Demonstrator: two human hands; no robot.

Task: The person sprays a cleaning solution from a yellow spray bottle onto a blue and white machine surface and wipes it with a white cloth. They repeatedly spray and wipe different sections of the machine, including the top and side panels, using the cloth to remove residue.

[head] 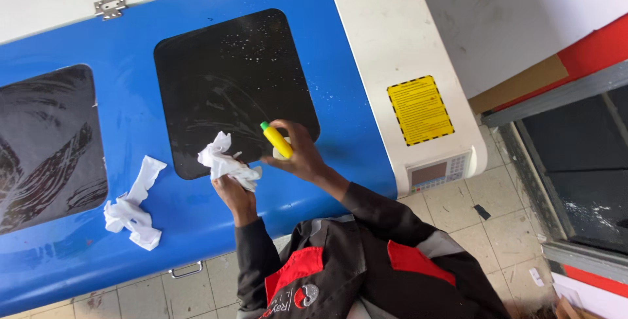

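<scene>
My left hand (pixel 233 193) grips a crumpled white paper tissue (pixel 226 162) at the lower edge of a dark window panel (pixel 229 77) set in a blue machine lid (pixel 131 51). My right hand (pixel 302 155) holds a small yellow spray bottle with a green tip (pixel 276 139), tilted toward the panel just right of the tissue. The panel shows smears and white specks.
A second crumpled white tissue (pixel 134 209) lies on the blue lid to the left. Another smeared dark window (pixel 46 142) is at far left. The white machine end carries a yellow label (pixel 420 109) and a control panel (pixel 438 172). Tiled floor (pixel 458 211) lies below.
</scene>
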